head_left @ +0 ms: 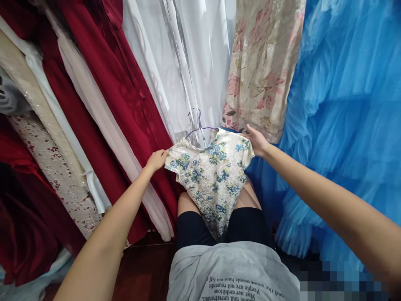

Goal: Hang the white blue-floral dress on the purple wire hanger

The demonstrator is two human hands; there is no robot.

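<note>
A white dress or top with blue and yellow flowers (pixel 216 175) hangs in front of my legs on a thin purple wire hanger (pixel 200 125). My left hand (pixel 157 161) pinches the edge of its left sleeve. At the opposite shoulder, my right hand (pixel 257 141) grips the other sleeve, thumb pointing up. Between the two hands the garment is spread wide, and its lower end falls between my thighs. The hanger's hook shows above the neckline, near a narrow pale strip (pixel 184 71).
Dark red gowns (pixel 106 83) and a cream sequinned dress (pixel 59 179) hang at the left. White cloth (pixel 203 46) is straight ahead, beside a beige dress with pink flowers (pixel 260 67). Ruffled blue tulle (pixel 347 117) fills the right. Dark reddish floor (pixel 140 267) shows below.
</note>
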